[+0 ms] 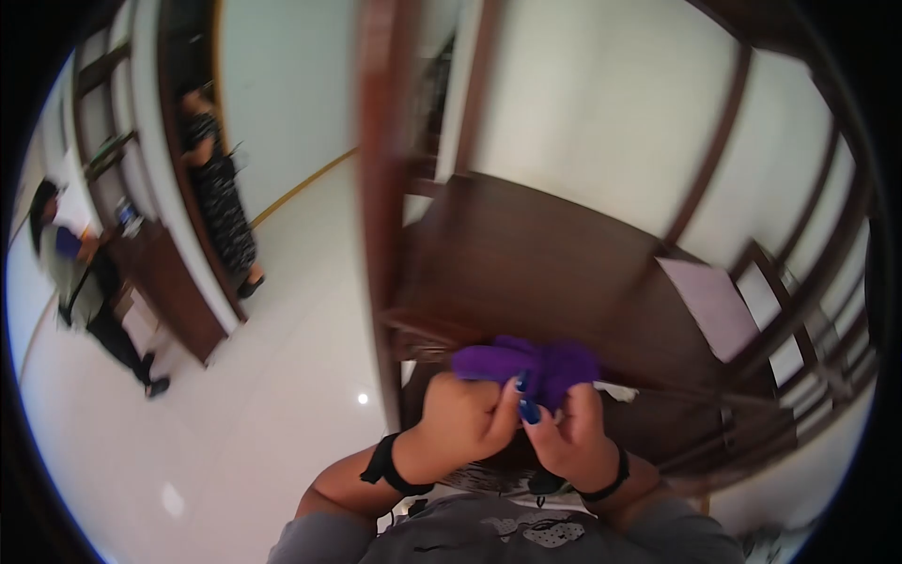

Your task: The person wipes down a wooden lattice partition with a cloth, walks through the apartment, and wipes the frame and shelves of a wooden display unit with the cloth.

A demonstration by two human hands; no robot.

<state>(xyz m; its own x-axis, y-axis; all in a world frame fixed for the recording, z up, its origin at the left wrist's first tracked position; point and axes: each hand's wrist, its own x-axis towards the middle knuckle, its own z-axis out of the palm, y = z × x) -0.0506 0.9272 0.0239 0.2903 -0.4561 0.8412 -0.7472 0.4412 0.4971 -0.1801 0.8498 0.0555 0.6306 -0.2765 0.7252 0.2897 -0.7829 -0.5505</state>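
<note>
A bunched purple cloth [507, 359] is held in front of my body, at the lower middle of the view. My left hand [460, 418] is closed on its left part, fingers curled. On the right part, my right hand [567, 434] is closed too, with its thumb close to the left thumb. Both thumbs have dark blue nails, and a black band sits around each wrist. Beyond the cloth is a dark brown wooden surface [545, 254]. The cloth's edges are blurred.
A dark wooden post [381, 188] rises left of the wooden surface. A pale pink sheet [709, 305] lies at the right. Two people stand at the far left, one by a brown cabinet [169, 282], the other in a doorway. Glossy white floor [310, 310] spreads on the left.
</note>
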